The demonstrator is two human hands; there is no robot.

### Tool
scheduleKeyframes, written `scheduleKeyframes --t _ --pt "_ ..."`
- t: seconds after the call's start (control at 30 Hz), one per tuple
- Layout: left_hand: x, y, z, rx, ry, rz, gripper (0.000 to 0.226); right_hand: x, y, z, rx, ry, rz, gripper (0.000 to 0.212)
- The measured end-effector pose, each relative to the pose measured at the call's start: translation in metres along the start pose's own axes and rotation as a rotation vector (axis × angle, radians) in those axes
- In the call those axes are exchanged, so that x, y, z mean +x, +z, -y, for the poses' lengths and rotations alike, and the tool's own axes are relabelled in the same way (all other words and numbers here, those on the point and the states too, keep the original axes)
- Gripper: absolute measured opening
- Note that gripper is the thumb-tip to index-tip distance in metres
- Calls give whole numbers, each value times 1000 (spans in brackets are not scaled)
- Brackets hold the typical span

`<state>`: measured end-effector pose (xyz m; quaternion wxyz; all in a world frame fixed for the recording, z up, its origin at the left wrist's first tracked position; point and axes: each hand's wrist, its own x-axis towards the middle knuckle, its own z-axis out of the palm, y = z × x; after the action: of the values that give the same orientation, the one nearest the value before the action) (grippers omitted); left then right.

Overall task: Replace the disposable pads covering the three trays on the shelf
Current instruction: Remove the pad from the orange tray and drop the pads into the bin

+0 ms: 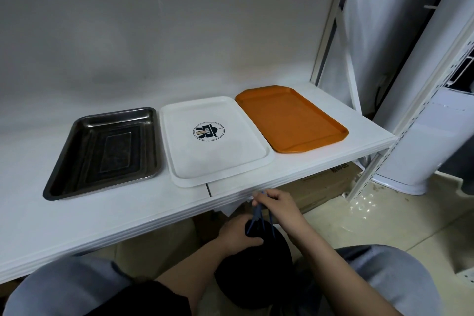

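Nearest, below the shelf edge, the left hand (237,233) grips the gathered neck of a black bag (256,264). The right hand (278,204) pinches the bag's blue drawstrings (257,214), pulled taut upward. Beyond, on the white shelf (128,213), three trays sit side by side, bare: steel tray (107,151), white tray (215,138), orange tray (289,118).

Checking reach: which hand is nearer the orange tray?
Right. The right hand pulls blue drawstrings just below the shelf edge, under the orange tray; the left hand grips the black bag lower down.
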<state>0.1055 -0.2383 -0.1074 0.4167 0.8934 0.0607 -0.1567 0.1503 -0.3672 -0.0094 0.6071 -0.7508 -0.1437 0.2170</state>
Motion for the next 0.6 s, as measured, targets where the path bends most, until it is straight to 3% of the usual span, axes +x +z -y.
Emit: scheduleKeyframes --t 0.1,0.23,0.43,0.6 --pt "10 12 -1 -122 -43 -4 11 -4 -5 3 53 61 45 33" --pt "16 26 0 -45 -49 -14 24 -5 -9 5 111 113 27 36" --pt "23 39 7 93 -31 -34 14 -5 -18 4 229 90 -15 36" --pt "27 45 15 -22 -56 -66 16 -4 -27 -4 353 167 -73 40"
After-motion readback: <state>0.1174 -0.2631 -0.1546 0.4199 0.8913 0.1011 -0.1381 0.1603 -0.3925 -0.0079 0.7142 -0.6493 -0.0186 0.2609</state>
